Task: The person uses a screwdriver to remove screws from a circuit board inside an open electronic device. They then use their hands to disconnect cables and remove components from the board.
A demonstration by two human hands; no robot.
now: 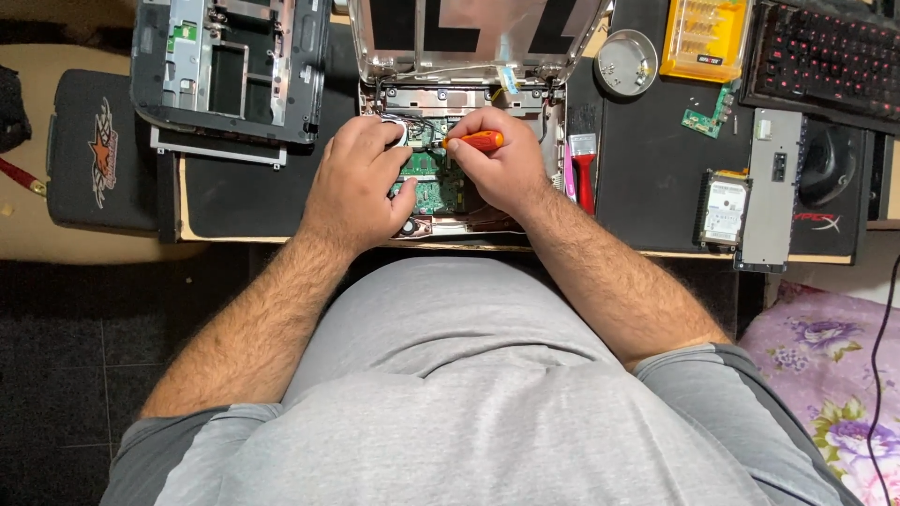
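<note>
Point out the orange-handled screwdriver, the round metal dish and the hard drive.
orange-handled screwdriver (481,141), head view, on its handle
round metal dish (626,63), head view, on its bare base
hard drive (724,210), head view, on its label face

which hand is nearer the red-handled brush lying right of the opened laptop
Right. The right hand, gripping an orange-handled screwdriver over the green circuit board, sits just beside the red-handled brush. The left hand rests further off, on the board's far side.

Even overhead indoor light, moderately bright. Strong glare on the silvery panel (478,28) at top centre. Soft short shadows under both forearms. Floor at lower left falls dim. Focus sharp at centre; mild wide-angle bending toward the frame edges. No motion blur.
</note>
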